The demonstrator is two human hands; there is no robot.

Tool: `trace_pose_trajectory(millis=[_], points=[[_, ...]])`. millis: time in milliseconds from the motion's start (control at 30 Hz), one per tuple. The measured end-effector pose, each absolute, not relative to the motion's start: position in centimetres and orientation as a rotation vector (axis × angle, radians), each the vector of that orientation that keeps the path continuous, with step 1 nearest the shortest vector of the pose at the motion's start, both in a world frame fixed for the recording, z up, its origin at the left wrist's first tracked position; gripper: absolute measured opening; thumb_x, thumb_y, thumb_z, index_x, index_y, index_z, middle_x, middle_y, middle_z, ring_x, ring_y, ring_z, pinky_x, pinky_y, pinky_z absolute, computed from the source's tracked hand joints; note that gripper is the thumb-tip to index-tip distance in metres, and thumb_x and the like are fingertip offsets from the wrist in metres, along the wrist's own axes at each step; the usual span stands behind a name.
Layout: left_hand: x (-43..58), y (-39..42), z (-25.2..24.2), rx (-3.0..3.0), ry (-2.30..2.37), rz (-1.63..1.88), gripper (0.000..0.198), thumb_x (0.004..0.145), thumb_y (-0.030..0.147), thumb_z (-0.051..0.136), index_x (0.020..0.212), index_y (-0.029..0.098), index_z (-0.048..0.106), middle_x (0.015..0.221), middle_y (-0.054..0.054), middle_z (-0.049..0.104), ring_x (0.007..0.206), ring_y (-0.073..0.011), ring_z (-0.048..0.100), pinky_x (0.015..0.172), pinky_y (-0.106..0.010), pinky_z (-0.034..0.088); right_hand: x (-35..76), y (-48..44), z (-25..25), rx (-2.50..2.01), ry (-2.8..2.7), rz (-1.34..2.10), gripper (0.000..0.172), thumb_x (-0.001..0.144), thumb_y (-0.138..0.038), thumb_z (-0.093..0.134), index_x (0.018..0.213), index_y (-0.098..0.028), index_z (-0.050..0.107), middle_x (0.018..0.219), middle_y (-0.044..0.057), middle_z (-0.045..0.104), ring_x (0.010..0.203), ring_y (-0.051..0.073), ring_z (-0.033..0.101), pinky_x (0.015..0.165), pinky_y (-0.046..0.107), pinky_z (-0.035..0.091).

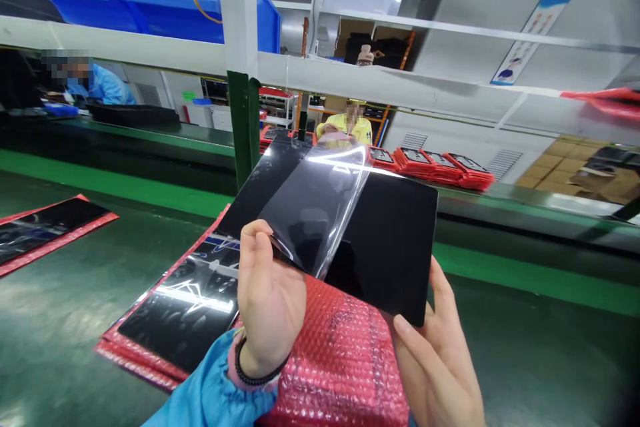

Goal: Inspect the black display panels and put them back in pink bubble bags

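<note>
Step in hand looks like working clear film on/off the panel, can't tell which: L hand fingers pinched tog. at film's near edge, R hand thumb & fingers clamped on panel's near R corner. Panel's held tilted above red bubble wrap; next move prob. needs R steady, L guiding film evenly w/o creasing.

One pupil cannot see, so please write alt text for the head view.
A person's right fingers hold a black panel near one corner, while the left fingers pinch clear film partly covering it. Red bubble wrap lies beneath it and under other black panels at left, on a green workbench.
</note>
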State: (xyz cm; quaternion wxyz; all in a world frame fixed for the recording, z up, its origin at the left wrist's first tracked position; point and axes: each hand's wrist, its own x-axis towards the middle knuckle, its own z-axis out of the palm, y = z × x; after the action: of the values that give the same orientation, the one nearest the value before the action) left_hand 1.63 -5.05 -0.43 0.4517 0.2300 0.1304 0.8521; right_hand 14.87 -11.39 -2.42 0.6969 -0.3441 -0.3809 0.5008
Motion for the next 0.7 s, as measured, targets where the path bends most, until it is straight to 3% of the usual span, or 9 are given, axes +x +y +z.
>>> trace_pose_trajectory(millis=[133,267,400,533,700], points=[[1.0,-4.4,-0.4,0.508,0.332,2.112,0.006,0.089,0.027,0.061,0.089,0.023,0.065,0.088,0.002,0.065,0.082,-0.0117,0.064,0.076,-0.023,0.054,15.1,-11.3,-2.5,-0.675,-0.83,1.205,0.062,0.088,-0.025,0.06,0.143,-0.042,0.038,0.142,0.004,0.055,0.12,0.028,0.06,0.104,0.052,0.044],[0.4,-3.9,-0.2,0.488,0.366,2.086,0.008,0.088,0.03,0.06,0.088,0.023,0.064,0.087,0.001,0.065,0.081,-0.0136,0.064,0.073,-0.026,0.053,15.7,-11.2,-2.6,-0.647,-0.882,1.321,0.053,0.086,-0.025,0.062,0.136,-0.039,0.05,0.137,0.004,0.059,0.114,0.027,0.061,0.095,0.049,0.051],[0.0,-3.4,0.2,0.456,0.428,2.111,0.008,0.086,0.028,0.06,0.083,0.021,0.063,0.078,0.002,0.062,0.073,-0.013,0.061,0.069,-0.026,0.051,15.9,-11.5,-2.4,-0.679,-0.946,1.404,0.043,0.08,-0.029,0.07,0.122,-0.036,0.065,0.12,0.004,0.069,0.101,0.023,0.065,0.091,0.041,0.051],[-0.3,-2.6,0.3,0.467,0.466,2.161,0.005,0.081,0.023,0.061,0.077,0.02,0.063,0.078,0.003,0.061,0.077,-0.0135,0.059,0.073,-0.026,0.048,15.6,-11.7,-2.0,-0.748,-0.944,1.41,0.034,0.071,-0.035,0.08,0.105,-0.034,0.074,0.104,0.002,0.074,0.099,0.023,0.064,0.093,0.038,0.047],[-0.9,-1.7,-0.2,0.437,0.632,2.196,0.004,0.072,0.021,0.062,0.073,0.019,0.065,0.081,0.002,0.06,0.087,-0.0142,0.055,0.082,-0.026,0.043,16.2,-11.9,-1.9,-0.974,-0.977,1.224,0.026,0.06,-0.046,0.086,0.077,-0.028,0.077,0.067,-0.002,0.068,0.064,0.015,0.058,0.069,0.028,0.048]])
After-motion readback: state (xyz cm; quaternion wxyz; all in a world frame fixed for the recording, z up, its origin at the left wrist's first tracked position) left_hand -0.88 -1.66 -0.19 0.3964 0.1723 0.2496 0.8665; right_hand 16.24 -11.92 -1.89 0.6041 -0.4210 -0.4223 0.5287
